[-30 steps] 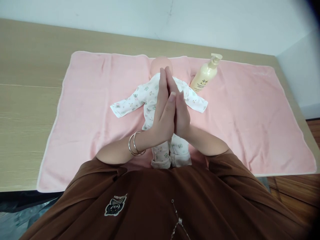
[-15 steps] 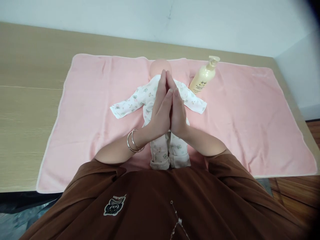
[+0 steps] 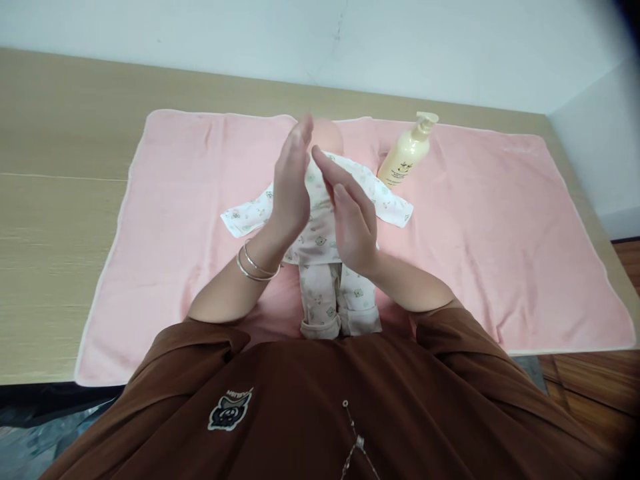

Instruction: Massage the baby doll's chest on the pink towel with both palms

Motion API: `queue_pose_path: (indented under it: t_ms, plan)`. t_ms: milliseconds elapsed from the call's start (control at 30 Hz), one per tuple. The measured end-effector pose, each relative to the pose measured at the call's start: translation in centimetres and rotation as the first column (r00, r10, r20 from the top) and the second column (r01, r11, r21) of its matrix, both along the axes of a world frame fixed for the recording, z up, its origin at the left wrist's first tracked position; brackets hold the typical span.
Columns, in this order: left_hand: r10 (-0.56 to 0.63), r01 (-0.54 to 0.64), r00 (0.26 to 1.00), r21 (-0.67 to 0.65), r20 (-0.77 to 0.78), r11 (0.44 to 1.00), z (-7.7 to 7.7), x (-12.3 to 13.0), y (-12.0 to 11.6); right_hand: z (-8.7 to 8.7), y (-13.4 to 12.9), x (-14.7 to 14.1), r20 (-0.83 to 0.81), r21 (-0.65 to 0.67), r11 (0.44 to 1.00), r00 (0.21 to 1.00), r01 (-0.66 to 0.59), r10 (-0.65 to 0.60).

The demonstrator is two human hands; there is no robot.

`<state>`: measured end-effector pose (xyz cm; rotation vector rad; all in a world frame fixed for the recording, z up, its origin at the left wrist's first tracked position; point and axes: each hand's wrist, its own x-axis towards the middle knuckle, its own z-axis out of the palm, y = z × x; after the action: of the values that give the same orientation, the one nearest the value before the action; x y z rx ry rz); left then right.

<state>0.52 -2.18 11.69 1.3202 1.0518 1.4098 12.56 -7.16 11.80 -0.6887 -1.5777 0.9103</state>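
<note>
My left hand (image 3: 293, 180), with two silver bangles (image 3: 255, 263) at its wrist, is raised with straight fingers and holds nothing. Facing it, palm inward, my right hand (image 3: 354, 217) is also empty, its fingers stretched out. A gap separates the two palms. Below them a baby doll (image 3: 320, 230) lies on its back in a white printed top and trousers with rolled cuffs. Its head (image 3: 329, 135) is partly hidden behind my fingers. The doll's sleeves spread out to both sides.
A pale yellow pump bottle (image 3: 406, 152) lies or stands tilted beside the doll's right-hand sleeve. Under everything is a pink blanket (image 3: 170, 220) on a wooden table (image 3: 55, 200). A white wall (image 3: 240, 40) rises behind the table.
My hands were pressed palm to palm over the doll. They have parted, the left one moving left and up, while the right one has tilted leftward.
</note>
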Motion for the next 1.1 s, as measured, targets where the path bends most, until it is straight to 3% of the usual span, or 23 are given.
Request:
queue_pose_path:
  t_ms: [67, 133, 233, 333, 400, 533, 700, 800, 900, 1000, 1100]
  plan:
    - [0.065, -0.068, 0.997, -0.079, -0.038, 0.995, -1.3, -0.5, 2.3, -0.6, 1.4, 0.4, 0.126, 0.084, 0.993, 0.988, 0.081, -0.091]
    - [0.118, -0.134, 0.979, -0.095, -0.164, 0.986, -2.8, -0.8, 4.2, -2.1, 3.2, 0.4, 0.324, 0.147, 0.979, 0.928, 0.143, -0.185]
    - [0.184, -0.212, 0.954, -0.097, -0.235, 0.973, -5.1, -0.6, 5.5, -5.0, 5.7, 0.0, 0.586, 0.110, 0.982, 0.787, 0.154, -0.190]
    - [0.250, -0.277, 0.923, -0.053, -0.294, 0.960, -6.9, -0.2, 5.5, -6.9, 7.5, -0.2, 0.684, 0.079, 0.977, 0.702, 0.199, -0.198]
    - [0.285, -0.310, 0.891, -0.015, -0.352, 0.951, -7.6, 0.0, 5.4, -6.9, 8.4, 0.2, 0.748, 0.075, 0.973, 0.633, 0.217, -0.199]
    - [0.358, -0.389, 0.812, 0.030, -0.461, 0.921, -8.1, 0.3, 5.5, -5.0, 9.1, 1.3, 0.897, 0.040, 0.967, 0.417, 0.253, -0.146]
    - [0.375, -0.392, 0.804, 0.061, -0.462, 0.918, -8.8, 0.2, 5.7, -3.4, 5.6, -0.2, 0.953, 0.096, 0.946, 0.245, 0.308, -0.176]
    - [0.370, -0.380, 0.822, 0.067, -0.433, 0.923, -9.4, -0.1, 5.7, -3.5, 4.7, -0.8, 0.961, 0.104, 0.970, 0.227, 0.221, -0.155]
    - [0.368, -0.373, 0.812, 0.081, -0.453, 0.924, -9.7, -0.2, 5.6, -3.7, 6.8, 0.4, 0.956, 0.042, 0.983, 0.279, 0.177, -0.091]
    - [0.360, -0.355, 0.804, 0.104, -0.473, 0.929, -9.6, -0.2, 5.5, -3.5, 8.7, 1.7, 0.949, -0.038, 0.963, 0.310, 0.267, -0.049]
    - [0.366, -0.355, 0.813, 0.113, -0.452, 0.928, -9.6, -0.2, 5.4, -3.0, 7.2, 1.1, 0.966, -0.022, 0.929, 0.247, 0.370, -0.076]
